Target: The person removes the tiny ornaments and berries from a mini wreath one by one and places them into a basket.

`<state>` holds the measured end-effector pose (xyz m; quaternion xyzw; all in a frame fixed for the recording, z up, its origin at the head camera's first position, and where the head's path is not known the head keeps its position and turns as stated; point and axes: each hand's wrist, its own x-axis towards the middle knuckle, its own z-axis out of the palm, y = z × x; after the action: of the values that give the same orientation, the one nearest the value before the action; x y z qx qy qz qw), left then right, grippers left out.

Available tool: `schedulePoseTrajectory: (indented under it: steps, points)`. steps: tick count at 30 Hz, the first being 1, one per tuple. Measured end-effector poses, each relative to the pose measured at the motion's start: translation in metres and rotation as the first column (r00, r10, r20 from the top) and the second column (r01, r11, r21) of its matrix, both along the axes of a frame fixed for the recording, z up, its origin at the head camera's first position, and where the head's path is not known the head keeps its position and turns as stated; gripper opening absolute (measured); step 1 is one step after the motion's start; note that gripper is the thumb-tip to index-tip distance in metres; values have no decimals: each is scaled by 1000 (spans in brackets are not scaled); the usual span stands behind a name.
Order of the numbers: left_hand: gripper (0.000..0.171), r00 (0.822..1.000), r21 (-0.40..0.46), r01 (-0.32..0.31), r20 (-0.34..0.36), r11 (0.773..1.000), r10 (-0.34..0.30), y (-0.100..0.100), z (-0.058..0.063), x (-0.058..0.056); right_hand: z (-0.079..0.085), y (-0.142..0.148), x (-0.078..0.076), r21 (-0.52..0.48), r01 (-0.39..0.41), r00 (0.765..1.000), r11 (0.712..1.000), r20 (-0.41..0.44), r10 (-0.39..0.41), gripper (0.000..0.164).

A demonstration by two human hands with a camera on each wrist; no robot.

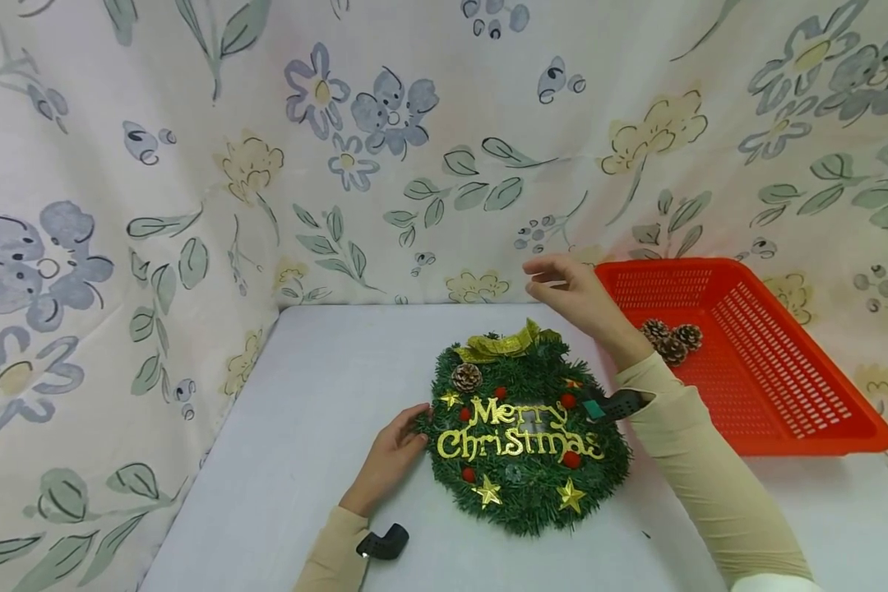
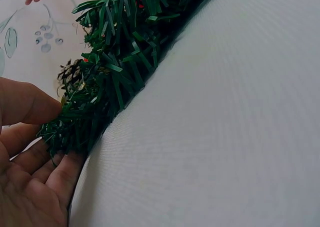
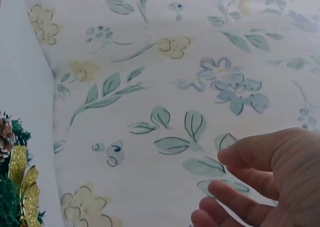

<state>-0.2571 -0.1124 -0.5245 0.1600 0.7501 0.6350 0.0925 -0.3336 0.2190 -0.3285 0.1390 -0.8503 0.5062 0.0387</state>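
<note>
A green Christmas wreath (image 1: 525, 501) lies on the white table, bearing gold "Merry Christmas" lettering (image 1: 521, 442), gold stars, red balls and a gold bow (image 1: 503, 343). One pine cone (image 1: 467, 377) sits at its upper left. My left hand (image 1: 390, 456) pinches the wreath's left edge; in the left wrist view the thumb (image 2: 30, 103) is on top of the green strands and the fingers are beneath. Raised beyond the bow, near the table's far edge, my right hand (image 1: 573, 300) holds nothing, its fingers loosely bent.
At the right stands a red plastic basket (image 1: 792, 345) with several pine cones (image 1: 672, 343) in it. A flowered curtain (image 1: 444, 164) hangs behind and left of the table (image 1: 303, 395). My right forearm passes over the wreath's right side and the basket's near left.
</note>
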Motion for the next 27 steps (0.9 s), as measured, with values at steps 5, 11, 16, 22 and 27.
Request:
schedulePoseTrajectory:
  steps: [5,11,16,22,27]
  points:
    - [51,1000,4,-5,-1,1000,5,0,0,0,-3,-7,-1,-25,-10,1000,1000,15,11,41]
    - [51,1000,4,11,-11,1000,-11,-1,-1,-1,-3,-15,0,-57,-27,999,998,28,29,38]
    - [52,999,-7,27,-35,1000,-27,-1,-1,-1,-7,-19,-2,-72,-35,999,997,39,38,36]
    - [53,1000,-8,17,-18,1000,-17,-1,0,0,-12,-24,0,-96,-59,997,994,48,64,37]
    - [53,1000,-10,5,18,1000,-5,0,0,0,-18,-32,-1,-106,-81,996,991,27,85,35]
